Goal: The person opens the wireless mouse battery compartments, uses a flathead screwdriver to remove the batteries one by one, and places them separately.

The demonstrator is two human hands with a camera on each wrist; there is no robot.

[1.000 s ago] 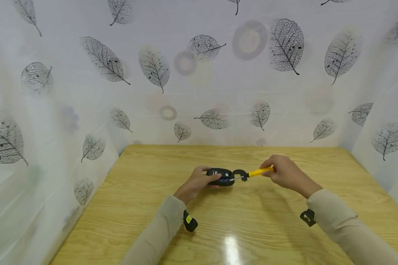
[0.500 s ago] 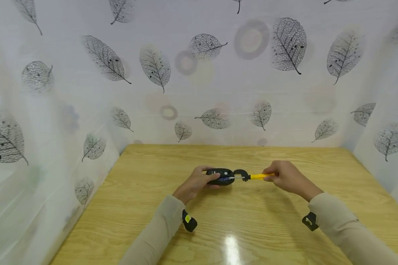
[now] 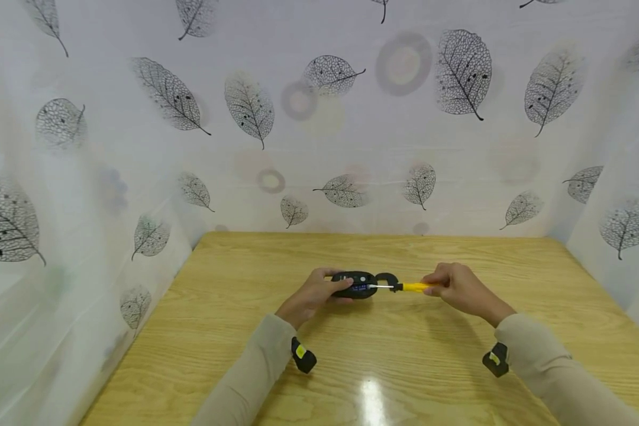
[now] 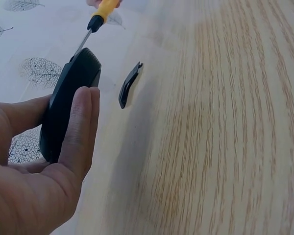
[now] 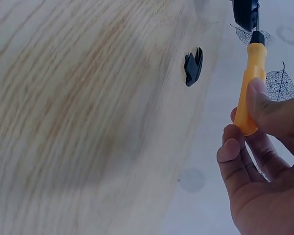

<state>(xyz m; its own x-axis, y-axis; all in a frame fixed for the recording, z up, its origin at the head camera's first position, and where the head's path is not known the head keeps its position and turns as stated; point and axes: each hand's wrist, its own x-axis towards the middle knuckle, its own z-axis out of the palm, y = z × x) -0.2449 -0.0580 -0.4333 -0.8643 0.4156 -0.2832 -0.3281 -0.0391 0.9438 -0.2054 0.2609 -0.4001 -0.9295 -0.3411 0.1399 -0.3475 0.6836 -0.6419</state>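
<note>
A black computer mouse (image 3: 370, 278) is held underside up in my left hand (image 3: 311, 296), the thumb lying across it and the fingers supporting its far edge and bottom. Its battery bay is uncovered, with a blue battery (image 3: 359, 288) showing inside. My right hand (image 3: 460, 290) pinches the yellow handle of a screwdriver (image 3: 415, 287) between thumb and fingers. The metal shaft points left, its tip at the right end of the battery bay. In the left wrist view the mouse (image 4: 68, 105) hides the tip.
A curved black cover (image 3: 387, 276) lies on the wooden table (image 3: 394, 349) just behind the screwdriver shaft; the left wrist view shows this cover (image 4: 131, 84) beyond the mouse. A leaf-patterned curtain (image 3: 319, 136) encloses the table's back and sides.
The screwdriver has swung from a slant to nearly level, its handle end dropping. My right hand has shifted slightly right and lower. The left hand and mouse have stayed nearly still.
</note>
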